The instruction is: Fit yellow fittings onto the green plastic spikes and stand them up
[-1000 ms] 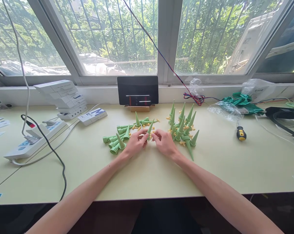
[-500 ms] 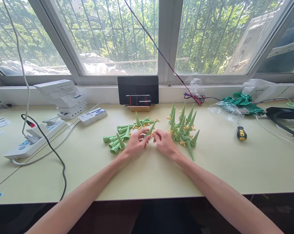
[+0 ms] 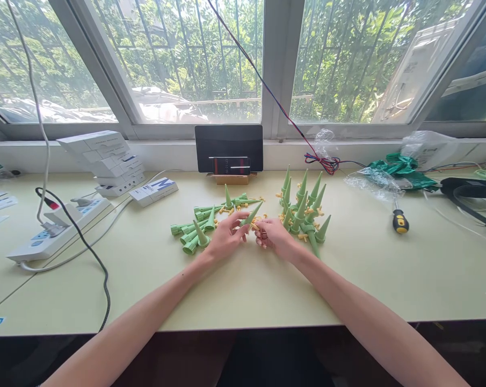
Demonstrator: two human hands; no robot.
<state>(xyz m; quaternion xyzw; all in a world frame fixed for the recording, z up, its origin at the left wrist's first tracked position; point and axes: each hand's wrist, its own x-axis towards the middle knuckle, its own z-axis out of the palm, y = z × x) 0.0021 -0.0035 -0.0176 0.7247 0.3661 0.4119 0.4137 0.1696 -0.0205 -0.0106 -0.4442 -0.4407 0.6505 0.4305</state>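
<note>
My left hand [image 3: 227,234] is closed around a green plastic watering spike [image 3: 251,213], its point tilted up and to the right. Close by on the right, my right hand [image 3: 275,235] pinches a small yellow valve [image 3: 255,224] at the lower end of that spike; fingers partly hide where the two meet. Left of my hands lie several green spikes [image 3: 191,244], some on their sides and some upright. To the right stands a cluster of green spikes [image 3: 300,212] with yellow valves at their bases. Loose yellow valves [image 3: 263,217] lie behind my hands.
A phone [image 3: 231,165] leans against a dark tablet [image 3: 229,141] at the back. White boxes [image 3: 106,161] and a power strip [image 3: 61,228] with cables are on the left. A screwdriver [image 3: 400,220], plastic wrapping [image 3: 404,169] and a black strap [image 3: 474,194] are on the right.
My right hand has turned, and the yellow valve in its fingertips now shows against the spike's base. My left hand stays nearly in place with the spike.
</note>
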